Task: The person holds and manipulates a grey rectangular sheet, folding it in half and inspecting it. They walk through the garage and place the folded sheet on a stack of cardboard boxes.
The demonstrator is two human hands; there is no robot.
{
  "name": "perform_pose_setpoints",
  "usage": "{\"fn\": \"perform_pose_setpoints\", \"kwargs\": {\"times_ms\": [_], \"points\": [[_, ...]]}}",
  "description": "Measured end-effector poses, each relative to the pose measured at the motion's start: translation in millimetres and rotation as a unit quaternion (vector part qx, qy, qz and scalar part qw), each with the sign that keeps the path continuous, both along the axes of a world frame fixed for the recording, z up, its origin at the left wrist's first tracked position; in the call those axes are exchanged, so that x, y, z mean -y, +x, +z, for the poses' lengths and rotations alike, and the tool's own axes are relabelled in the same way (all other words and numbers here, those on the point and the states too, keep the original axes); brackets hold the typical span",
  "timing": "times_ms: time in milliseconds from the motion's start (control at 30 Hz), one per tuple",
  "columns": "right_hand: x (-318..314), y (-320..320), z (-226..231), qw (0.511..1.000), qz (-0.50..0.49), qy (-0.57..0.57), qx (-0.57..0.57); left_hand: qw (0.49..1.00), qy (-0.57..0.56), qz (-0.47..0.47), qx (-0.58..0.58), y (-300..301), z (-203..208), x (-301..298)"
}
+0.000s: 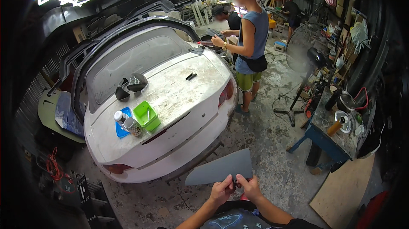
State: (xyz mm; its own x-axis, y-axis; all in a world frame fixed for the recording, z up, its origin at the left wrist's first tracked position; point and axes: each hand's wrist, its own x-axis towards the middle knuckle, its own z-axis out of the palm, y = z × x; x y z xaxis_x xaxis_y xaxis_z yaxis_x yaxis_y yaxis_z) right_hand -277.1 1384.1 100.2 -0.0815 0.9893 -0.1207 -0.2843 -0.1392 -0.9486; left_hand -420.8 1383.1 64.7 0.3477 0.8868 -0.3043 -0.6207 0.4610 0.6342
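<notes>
Both hands' fingers (227, 182), closed, pinch a grey panel (221, 169) — long axis crosswise (narrow end leftward).

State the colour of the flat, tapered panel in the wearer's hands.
The flat, tapered panel is plain grey, best seen in the head view.

The dark shirt (257, 217) bore a blue line print (226, 220), its right sleeve (300, 224) black; left hand (222, 190) and right hand (249, 187) were bare.

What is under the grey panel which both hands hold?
Stained concrete floor shows around the grey panel, with the left hand and right hand at its near edge. Its underside and the floor directly beneath are covered.
</notes>
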Motion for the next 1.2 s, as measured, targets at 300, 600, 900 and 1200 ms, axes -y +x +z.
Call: {"fn": "perform_pose_setpoints", "kwargs": {"times_ms": [300,600,900,1200], "points": [[-0.2,-2.2,-12.2,0.999,-0.013,-0.032,0.033,1.000,0.013,0.009,0.017,-8.7,1.4,1.5],[-1.3,-1.5,-12.6,0.998,0.001,-0.037,0.054,0.997,0.019,0.039,0.057,-11.7,-2.1,4.6],[-5.9,2.9,14.0,0.987,0.074,0.068,0.123,0.997,0.038,0.070,0.014,-13.4,2.4,6.1],[-9.0,2.2,-3.9,0.989,0.053,0.039,0.133,0.994,0.034,0.101,-0.012,-28.8,14.7,2.7]]}}
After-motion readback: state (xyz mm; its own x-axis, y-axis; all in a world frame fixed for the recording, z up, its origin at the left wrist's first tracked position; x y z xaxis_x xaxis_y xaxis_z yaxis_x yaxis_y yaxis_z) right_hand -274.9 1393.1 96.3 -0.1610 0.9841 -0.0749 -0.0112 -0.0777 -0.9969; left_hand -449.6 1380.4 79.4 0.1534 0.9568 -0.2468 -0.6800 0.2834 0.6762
